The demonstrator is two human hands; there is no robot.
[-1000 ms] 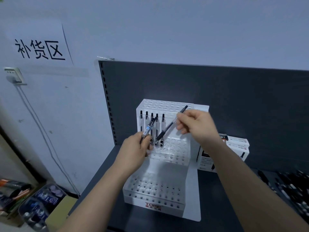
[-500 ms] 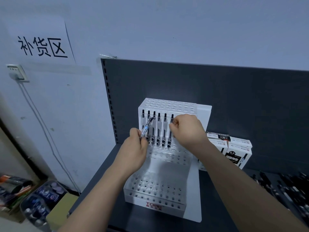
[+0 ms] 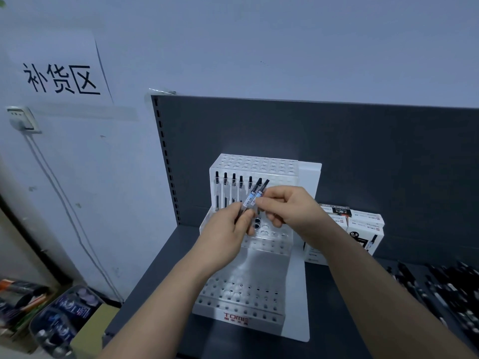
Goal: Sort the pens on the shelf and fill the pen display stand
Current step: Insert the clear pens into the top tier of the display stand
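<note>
Your left hand (image 3: 225, 231) gripped the lower ends of two pens (image 3: 255, 196), fingers curled round them. They were tilted up in front of the middle tier of the pen display stand (image 3: 308, 174). Your right hand (image 3: 293, 211) pinched one of them at the labelled part of the barrel, thumb against forefinger. Five standing pens (image 3: 233, 187) filled the left of that tier's back row, and the holes beside them were open.

Such pens were likely light, stiff and smooth-sided, so a loose pinch could let one slide or twist. The mid-barrel, at the paper label, looked the best place to hold, as it left the lower end free to find a hole. More loose pens (image 3: 453, 288) lay on the shelf (image 3: 155, 294) to your right.
</note>
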